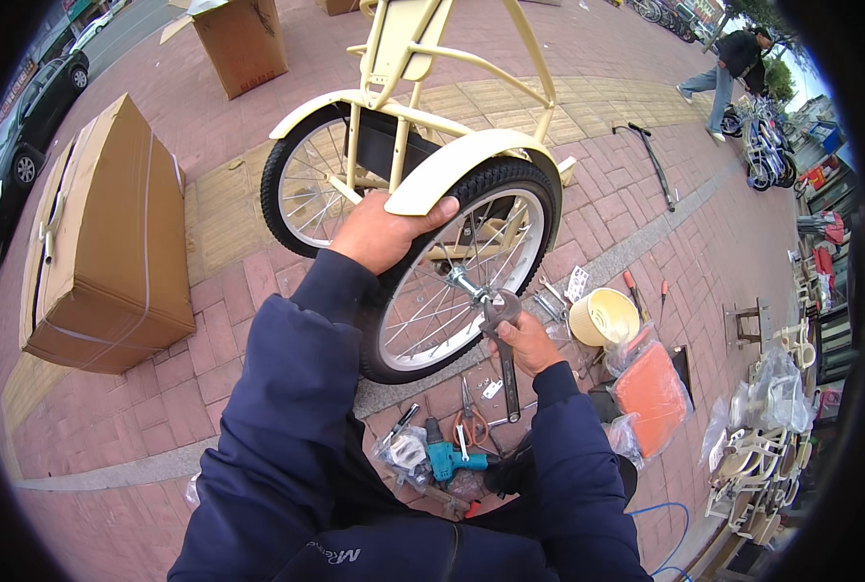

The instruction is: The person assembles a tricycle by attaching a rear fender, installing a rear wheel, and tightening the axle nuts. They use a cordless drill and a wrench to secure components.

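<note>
My left hand (pixel 382 233) is closed on the black tyre of the near wheel (pixel 539 254), just under the tip of the cream fender (pixel 442 173). Its thumb lies along the tyre, and the other fingers are mostly hidden. My right hand (pixel 527 341) grips a dark wrench (pixel 508 373) whose head is at the wheel's axle end, beside the silver hub (pixel 463 281). The wrench handle points down toward me. Both wheels belong to a cream cycle frame (pixel 481 58) with a rear rack; the far wheel (pixel 292 209) stands to the left.
Between my legs lie a teal power drill (pixel 442 460) and orange-handled scissors (pixel 471 425). A cream bucket (pixel 602 317), screwdrivers and an orange pad (pixel 653 398) lie right. A large carton (pixel 127 242) stands left; a pump (pixel 651 165) and a person (pixel 728 73) are farther right.
</note>
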Demonstrator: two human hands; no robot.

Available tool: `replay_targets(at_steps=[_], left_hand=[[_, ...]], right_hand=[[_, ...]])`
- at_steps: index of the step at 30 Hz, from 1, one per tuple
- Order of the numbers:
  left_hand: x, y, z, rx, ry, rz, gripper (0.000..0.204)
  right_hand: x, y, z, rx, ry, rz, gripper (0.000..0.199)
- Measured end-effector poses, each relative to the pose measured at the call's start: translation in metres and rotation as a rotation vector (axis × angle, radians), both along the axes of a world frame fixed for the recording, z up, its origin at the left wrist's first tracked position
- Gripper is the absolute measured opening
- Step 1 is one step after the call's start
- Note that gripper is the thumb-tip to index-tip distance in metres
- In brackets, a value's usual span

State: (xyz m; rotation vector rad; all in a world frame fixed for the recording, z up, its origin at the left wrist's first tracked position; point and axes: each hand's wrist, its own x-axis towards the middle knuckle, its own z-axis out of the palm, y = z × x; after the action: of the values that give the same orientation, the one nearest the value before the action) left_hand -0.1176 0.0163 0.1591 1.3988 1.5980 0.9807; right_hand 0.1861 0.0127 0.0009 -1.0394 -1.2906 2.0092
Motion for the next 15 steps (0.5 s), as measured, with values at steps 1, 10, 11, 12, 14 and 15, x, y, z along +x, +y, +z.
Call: replay_targets(at_steps=[1, 10, 11, 12, 14, 15], left_hand=[[-0.0001, -0.0006, 0.0007, 0.036, 0.013, -0.015, 0.056], [0.0007, -0.0022, 0.0015, 0.080, 0.030, -0.015, 0.064], [0.0010, -0.0015, 0.0012, 0.090, 0.051, -0.012, 0.065], [0.0010, -0.0010, 0.0011, 0.099, 0.073, -0.009, 0.065], [0.0010, -0.0008, 0.0011, 0.104, 0.058, -0.017, 0.065], [0.0013, -0.0011, 0.0012, 0.104, 0.050, -0.022, 0.066]], right_hand=[[-0.0008, 0.0006, 0.0010, 0.006, -0.075, -0.011, 0.043], [0.0078, 0.0000, 0.0068, -0.009, -0.025, 0.068, 0.033], [0.0081, -0.0009, 0.0055, -0.039, -0.028, 0.049, 0.033], [0.0079, -0.0012, 0.0046, -0.062, -0.012, 0.032, 0.034], [0.0065, -0.0011, 0.0037, -0.064, -0.037, 0.038, 0.035], [0.0053, -0.0003, 0.0039, -0.044, -0.077, 0.060, 0.036]])
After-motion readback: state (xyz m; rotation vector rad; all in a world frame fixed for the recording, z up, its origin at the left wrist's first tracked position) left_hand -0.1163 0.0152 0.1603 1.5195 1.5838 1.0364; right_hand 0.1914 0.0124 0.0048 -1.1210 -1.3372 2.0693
